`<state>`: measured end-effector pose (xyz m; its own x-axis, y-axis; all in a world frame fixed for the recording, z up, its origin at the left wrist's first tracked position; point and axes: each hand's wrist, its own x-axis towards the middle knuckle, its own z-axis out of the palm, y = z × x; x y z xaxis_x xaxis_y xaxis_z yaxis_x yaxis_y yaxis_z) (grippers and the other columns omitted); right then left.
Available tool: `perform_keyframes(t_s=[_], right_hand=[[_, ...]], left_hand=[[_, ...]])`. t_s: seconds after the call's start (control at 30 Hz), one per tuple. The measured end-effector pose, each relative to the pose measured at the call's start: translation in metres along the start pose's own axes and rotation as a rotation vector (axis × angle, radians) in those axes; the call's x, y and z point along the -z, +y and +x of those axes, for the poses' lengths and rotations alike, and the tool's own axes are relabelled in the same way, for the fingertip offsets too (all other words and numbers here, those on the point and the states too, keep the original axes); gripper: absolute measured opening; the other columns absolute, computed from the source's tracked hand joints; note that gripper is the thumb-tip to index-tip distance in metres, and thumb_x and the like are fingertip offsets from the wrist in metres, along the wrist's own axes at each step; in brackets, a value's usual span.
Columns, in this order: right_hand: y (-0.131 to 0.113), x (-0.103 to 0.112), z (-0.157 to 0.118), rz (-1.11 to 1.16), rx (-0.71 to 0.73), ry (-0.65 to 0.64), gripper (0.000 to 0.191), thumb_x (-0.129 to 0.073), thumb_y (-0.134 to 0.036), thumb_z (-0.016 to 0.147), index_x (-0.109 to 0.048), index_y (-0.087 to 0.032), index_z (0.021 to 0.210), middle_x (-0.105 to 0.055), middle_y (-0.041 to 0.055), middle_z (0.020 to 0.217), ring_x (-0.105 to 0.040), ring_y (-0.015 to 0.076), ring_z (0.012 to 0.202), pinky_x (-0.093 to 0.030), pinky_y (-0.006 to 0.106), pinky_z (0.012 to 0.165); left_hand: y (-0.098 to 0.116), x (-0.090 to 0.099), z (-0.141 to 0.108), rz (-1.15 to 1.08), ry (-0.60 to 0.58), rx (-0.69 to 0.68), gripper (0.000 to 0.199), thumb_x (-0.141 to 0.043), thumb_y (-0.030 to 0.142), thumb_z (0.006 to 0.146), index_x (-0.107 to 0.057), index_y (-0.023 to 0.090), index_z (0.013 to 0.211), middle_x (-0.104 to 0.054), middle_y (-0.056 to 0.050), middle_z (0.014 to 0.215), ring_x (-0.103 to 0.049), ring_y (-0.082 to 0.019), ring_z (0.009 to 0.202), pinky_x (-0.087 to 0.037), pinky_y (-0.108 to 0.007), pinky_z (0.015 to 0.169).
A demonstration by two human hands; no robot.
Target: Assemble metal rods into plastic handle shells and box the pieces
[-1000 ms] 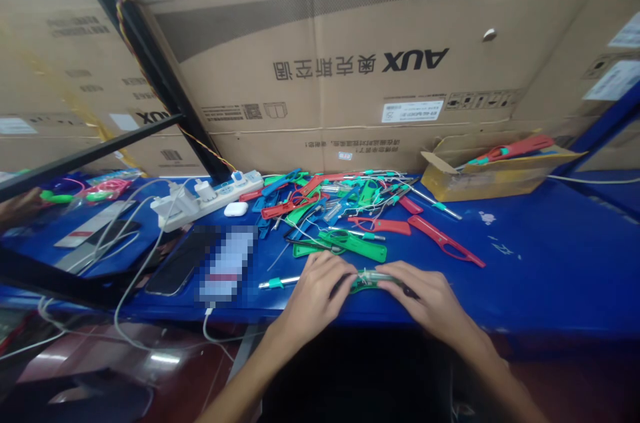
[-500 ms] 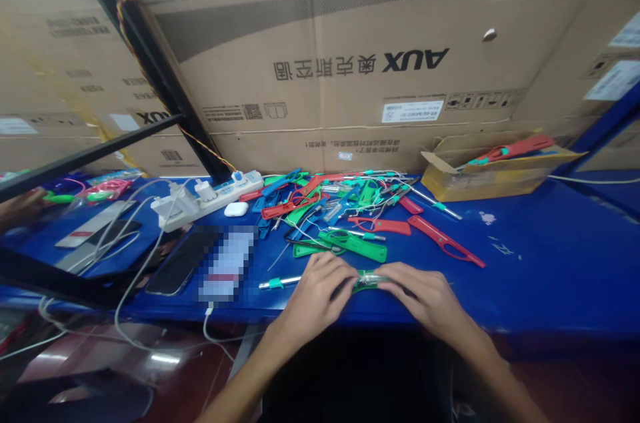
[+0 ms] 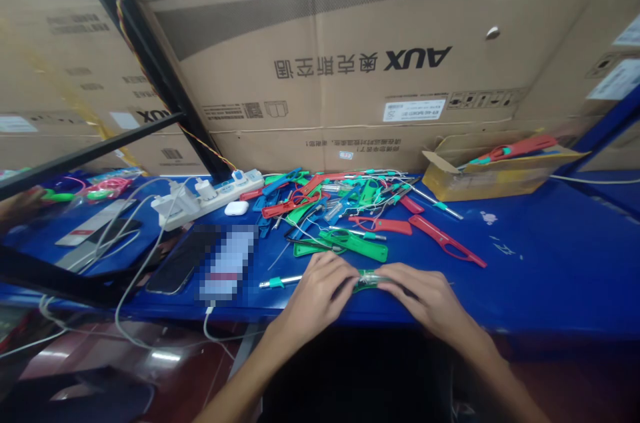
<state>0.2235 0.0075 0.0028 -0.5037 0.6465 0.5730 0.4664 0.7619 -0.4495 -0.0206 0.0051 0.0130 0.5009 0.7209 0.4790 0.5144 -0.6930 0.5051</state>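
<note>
A green stick lighter lies low over the near edge of the blue table, its inner clear parts facing up. Its left part is pinched in the fingers of my left hand. My right hand is closed on the right end, thumb and fingertips against it. A metal tube with a teal collar sticks out leftward past my left hand. Just beyond my hands lies a green lighter shell, at the front of a tangled pile of red, blue and green lighter parts with tubes and wires.
To the right lies a red shell half. A cardboard box with lighter parts stands behind it. On the left are two phones, a white earbud case and a power strip. Another person's hand shows beyond the black frame.
</note>
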Motion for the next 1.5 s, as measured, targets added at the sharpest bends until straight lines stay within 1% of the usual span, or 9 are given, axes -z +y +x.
perform_keyframes(t_s=[0.27, 0.5, 0.73, 0.83, 0.97, 1.07, 1.2, 1.3, 1.5], right_hand=[[0.0007, 0.0011, 0.0014, 0.014, 0.019, -0.001, 0.019, -0.057, -0.022, 0.102, -0.069, -0.021, 0.117, -0.077, 0.0038, 0.107, -0.075, 0.0168, 0.094, -0.059, 0.026, 0.084], [0.0017, 0.0001, 0.0010, 0.003, 0.035, 0.013, 0.019, -0.059, -0.022, 0.102, -0.070, -0.020, 0.117, -0.078, 0.0043, 0.107, -0.076, 0.0176, 0.095, -0.060, 0.027, 0.085], [0.0013, 0.0021, 0.0003, 0.015, 0.040, 0.003, 0.020, -0.059, -0.021, 0.101, -0.071, -0.020, 0.117, -0.078, 0.0048, 0.109, -0.076, 0.0181, 0.099, -0.060, 0.027, 0.089], [0.0009, 0.0023, 0.0000, 0.006, 0.057, 0.003, 0.020, -0.059, -0.021, 0.101, -0.070, -0.019, 0.117, -0.078, 0.0052, 0.110, -0.075, 0.0179, 0.100, -0.059, 0.027, 0.091], [0.0002, 0.0011, 0.0007, -0.003, 0.036, -0.023, 0.019, -0.056, -0.021, 0.103, -0.068, -0.019, 0.118, -0.077, 0.0055, 0.109, -0.075, 0.0177, 0.097, -0.059, 0.027, 0.086], [0.0008, -0.0005, 0.0005, -0.022, 0.000, -0.028, 0.018, -0.055, -0.021, 0.103, -0.066, -0.020, 0.117, -0.076, 0.0051, 0.105, -0.074, 0.0167, 0.090, -0.058, 0.026, 0.078], [0.0030, -0.0025, -0.0010, -0.079, -0.011, 0.006, 0.017, -0.056, -0.023, 0.103, -0.064, -0.020, 0.118, -0.075, 0.0049, 0.103, -0.074, 0.0162, 0.086, -0.056, 0.026, 0.073], [0.0035, -0.0025, -0.0010, -0.073, 0.000, 0.010, 0.017, -0.056, -0.022, 0.103, -0.064, -0.020, 0.118, -0.075, 0.0050, 0.103, -0.073, 0.0161, 0.087, -0.055, 0.025, 0.074], [0.0012, -0.0003, 0.0012, 0.008, 0.000, -0.036, 0.018, -0.057, -0.018, 0.102, -0.064, -0.021, 0.119, -0.075, 0.0046, 0.108, -0.073, 0.0162, 0.093, -0.055, 0.025, 0.082]], left_hand=[[0.0003, -0.0009, -0.0010, -0.017, 0.014, -0.018, 0.009, -0.057, 0.016, 0.103, -0.065, 0.019, 0.102, -0.071, -0.002, 0.095, -0.057, -0.018, 0.090, -0.040, -0.035, 0.087], [-0.0018, -0.0012, -0.0003, -0.022, 0.013, -0.039, 0.009, -0.057, 0.016, 0.103, -0.066, 0.018, 0.103, -0.072, -0.002, 0.095, -0.058, -0.018, 0.091, -0.040, -0.035, 0.087], [0.0008, 0.0015, 0.0001, 0.033, 0.013, -0.058, 0.008, -0.059, 0.018, 0.102, -0.067, 0.019, 0.103, -0.073, -0.001, 0.095, -0.058, -0.019, 0.092, -0.038, -0.035, 0.085], [0.0006, 0.0013, 0.0004, 0.059, 0.022, -0.091, 0.007, -0.060, 0.017, 0.101, -0.067, 0.019, 0.102, -0.073, 0.000, 0.092, -0.058, -0.019, 0.091, -0.038, -0.035, 0.085], [0.0002, -0.0004, 0.0007, 0.100, 0.044, -0.115, 0.006, -0.060, 0.017, 0.101, -0.066, 0.018, 0.101, -0.073, 0.000, 0.092, -0.058, -0.019, 0.091, -0.038, -0.035, 0.087], [0.0006, -0.0011, 0.0008, 0.114, 0.049, -0.080, 0.007, -0.060, 0.019, 0.102, -0.066, 0.018, 0.103, -0.073, -0.001, 0.096, -0.058, -0.019, 0.093, -0.038, -0.036, 0.088], [0.0006, -0.0009, 0.0013, 0.086, 0.061, -0.025, 0.008, -0.059, 0.020, 0.103, -0.067, 0.020, 0.105, -0.074, -0.001, 0.097, -0.059, -0.020, 0.093, -0.039, -0.037, 0.088], [-0.0003, -0.0011, 0.0010, 0.083, 0.060, -0.038, 0.010, -0.057, 0.019, 0.103, -0.067, 0.020, 0.105, -0.074, -0.001, 0.096, -0.059, -0.020, 0.094, -0.040, -0.037, 0.088], [-0.0003, -0.0014, -0.0006, 0.118, 0.048, -0.091, 0.012, -0.056, 0.020, 0.104, -0.067, 0.019, 0.105, -0.074, -0.002, 0.094, -0.058, -0.020, 0.094, -0.041, -0.037, 0.089]])
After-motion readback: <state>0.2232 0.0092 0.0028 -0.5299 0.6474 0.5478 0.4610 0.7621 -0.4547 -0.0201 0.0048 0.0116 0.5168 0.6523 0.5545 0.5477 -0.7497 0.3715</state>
